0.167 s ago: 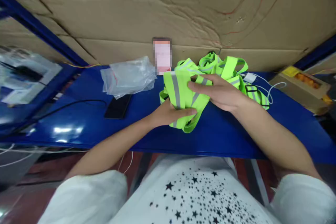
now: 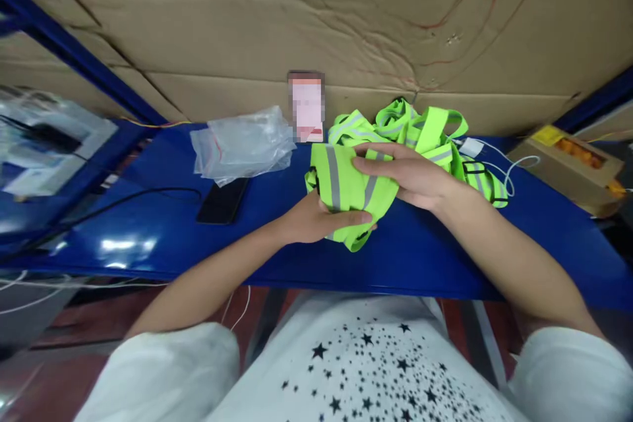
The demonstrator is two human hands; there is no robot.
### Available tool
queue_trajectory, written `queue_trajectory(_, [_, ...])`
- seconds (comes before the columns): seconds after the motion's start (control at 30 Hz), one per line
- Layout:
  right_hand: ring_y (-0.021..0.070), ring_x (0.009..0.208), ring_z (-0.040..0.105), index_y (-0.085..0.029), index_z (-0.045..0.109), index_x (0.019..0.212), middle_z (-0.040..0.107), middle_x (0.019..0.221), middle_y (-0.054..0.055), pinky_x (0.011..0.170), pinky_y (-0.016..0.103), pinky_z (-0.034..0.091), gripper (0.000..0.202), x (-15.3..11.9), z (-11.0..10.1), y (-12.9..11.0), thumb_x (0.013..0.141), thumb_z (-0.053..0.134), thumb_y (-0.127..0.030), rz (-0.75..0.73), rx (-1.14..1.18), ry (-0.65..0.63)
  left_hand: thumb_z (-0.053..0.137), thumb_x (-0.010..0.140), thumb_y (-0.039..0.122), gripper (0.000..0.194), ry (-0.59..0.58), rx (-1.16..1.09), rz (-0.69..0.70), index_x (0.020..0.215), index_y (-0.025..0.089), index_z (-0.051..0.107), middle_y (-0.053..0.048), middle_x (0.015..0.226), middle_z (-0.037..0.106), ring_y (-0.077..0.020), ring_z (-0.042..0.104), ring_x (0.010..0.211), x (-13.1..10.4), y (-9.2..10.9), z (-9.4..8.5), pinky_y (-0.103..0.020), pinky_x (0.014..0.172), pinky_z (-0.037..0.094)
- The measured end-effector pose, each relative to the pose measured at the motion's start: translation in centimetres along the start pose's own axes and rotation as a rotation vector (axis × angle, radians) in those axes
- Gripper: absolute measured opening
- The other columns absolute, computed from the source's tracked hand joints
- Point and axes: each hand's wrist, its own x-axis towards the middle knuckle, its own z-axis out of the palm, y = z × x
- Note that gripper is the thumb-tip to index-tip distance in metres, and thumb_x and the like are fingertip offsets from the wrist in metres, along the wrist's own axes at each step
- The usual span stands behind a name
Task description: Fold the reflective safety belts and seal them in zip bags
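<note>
A bundle of neon yellow-green reflective strap (image 2: 341,178) with grey stripes is held up in front of me, over the front part of the blue table. My left hand (image 2: 316,219) grips its lower left side, thumb across the front and the other fingers mostly hidden behind. At the upper right, my right hand (image 2: 403,175) pinches the same bundle, its thumb lying on the front. Behind the hands lies a loose heap of similar reflective straps (image 2: 435,125) with black buckles at its right end.
Clear plastic bags (image 2: 244,145) lie left of the hands, partly over a dark phone-like slab (image 2: 222,201). A blurred-out upright card or screen (image 2: 307,105) leans on the cardboard wall (image 2: 222,33). A white cable (image 2: 514,165) and a cardboard box (image 2: 568,165) are at the right of the blue table (image 2: 163,237).
The strap bundle has shifted very slightly right and its upper edge sits a little lower. Both hands keep hold of it.
</note>
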Motion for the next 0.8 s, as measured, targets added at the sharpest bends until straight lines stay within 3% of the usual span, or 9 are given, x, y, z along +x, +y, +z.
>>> queue_trajectory(0.17, [0.0263, 0.134, 0.056, -0.024, 0.064, 0.134, 0.064, 0.14, 0.009, 0.114, 0.047, 0.046, 0.04, -0.4, -0.6, -0.4, 0.096, 0.063, -0.038, -0.374, -0.612, -0.061, 0.076, 0.089, 0.037, 0.038, -0.024, -0.067, -0.03, 0.119, 0.013, 0.072, -0.011, 0.116, 0.078, -0.0256, 0.075, 0.106, 0.1, -0.5, 0.1, -0.038, 0.097, 0.06])
queue_trajectory(0.27, [0.0301, 0.139, 0.053, -0.02, 0.057, 0.145, 0.057, 0.149, 0.013, 0.118, 0.048, 0.041, 0.055, -1.1, 0.3, -0.1, 0.1, 0.057, -0.05, -0.366, -0.838, -0.113, 0.072, 0.093, 0.034, 0.027, -0.085, -0.026, 0.027, 0.11, 0.014, 0.074, -0.01, 0.109, 0.08, -0.0237, 0.076, 0.103, 0.1, -0.6, -0.1, -0.037, 0.096, 0.06])
queue_trajectory(0.33, [0.0335, 0.138, 0.054, -0.017, 0.05, 0.151, 0.055, 0.151, 0.016, 0.114, 0.048, 0.045, 0.075, -1.4, 1.1, 0.4, 0.092, 0.064, -0.061, -0.303, -0.893, -0.134, 0.075, 0.09, 0.032, 0.021, -0.081, 0.005, 0.095, 0.102, 0.014, 0.076, -0.009, 0.104, 0.08, -0.0237, 0.075, 0.103, 0.0, -0.5, -0.2, -0.036, 0.096, 0.059])
queue_trajectory(0.4, [0.0345, 0.132, 0.058, -0.014, 0.051, 0.15, 0.059, 0.147, 0.018, 0.109, 0.046, 0.048, 0.083, -1.4, 1.8, 1.0, 0.086, 0.071, -0.064, -0.291, -0.92, -0.109, 0.083, 0.082, 0.031, 0.024, -0.004, -0.026, 0.088, 0.097, 0.014, 0.076, -0.008, 0.101, 0.08, -0.0249, 0.074, 0.102, -0.1, -0.5, -0.1, -0.036, 0.094, 0.059])
queue_trajectory(0.47, [0.0326, 0.127, 0.062, -0.013, 0.056, 0.144, 0.064, 0.14, 0.017, 0.104, 0.042, 0.05, 0.071, -1.3, 2.2, 1.2, 0.09, 0.07, -0.056, -0.328, -0.941, -0.066, 0.088, 0.077, 0.032, 0.031, -0.003, -0.199, -0.051, 0.099, 0.014, 0.076, -0.009, 0.099, 0.08, -0.0264, 0.075, 0.1, -0.2, -0.5, 0.0, -0.038, 0.092, 0.06])
queue_trajectory(0.57, [0.0292, 0.118, 0.067, -0.016, 0.063, 0.136, 0.071, 0.131, 0.012, 0.095, 0.038, 0.051, 0.047, -1.2, 2.1, 0.8, 0.097, 0.064, -0.042, -0.371, -0.976, 0.001, 0.089, 0.076, 0.036, 0.041, -0.201, -0.61, -0.28, 0.108, 0.013, 0.077, -0.013, 0.103, 0.079, -0.0277, 0.076, 0.098, 0.0, -0.3, 0.2, -0.041, 0.088, 0.061])
queue_trajectory(0.63, [0.027, 0.11, 0.07, -0.018, 0.067, 0.128, 0.074, 0.124, 0.009, 0.087, 0.034, 0.05, 0.038, -1.4, 2.0, 0.2, 0.099, 0.062, -0.042, -0.379, -0.987, 0.028, 0.089, 0.076, 0.034, 0.043, -0.309, -0.756, -0.317, 0.111, 0.013, 0.077, -0.016, 0.112, 0.078, -0.0272, 0.076, 0.1, 0.1, 0.0, 0.2, -0.039, 0.087, 0.062])
queue_trajectory(0.73, [0.022, 0.091, 0.071, -0.019, 0.072, 0.111, 0.076, 0.104, 0.006, 0.073, 0.029, 0.046, 0.035, -1.8, 1.8, -0.7, 0.099, 0.06, -0.05, -0.336, -0.957, 0.022, 0.086, 0.08, 0.029, 0.034, -0.368, -0.713, -0.326, 0.108, 0.013, 0.078, -0.017, 0.117, 0.076, -0.0236, 0.076, 0.098, 0.2, 0.3, 0.1, -0.034, 0.083, 0.062])
queue_trajectory(0.8, [0.0175, 0.075, 0.066, -0.018, 0.071, 0.097, 0.072, 0.083, 0.003, 0.065, 0.028, 0.04, 0.036, -2.0, 1.7, -1.2, 0.099, 0.06, -0.052, -0.292, -0.943, 0.032, 0.085, 0.082, 0.028, 0.03, -0.338, -0.615, -0.336, 0.107, 0.013, 0.078, -0.015, 0.114, 0.078, -0.0212, 0.076, 0.094, 0.2, 0.4, 0.0, -0.033, 0.084, 0.062])
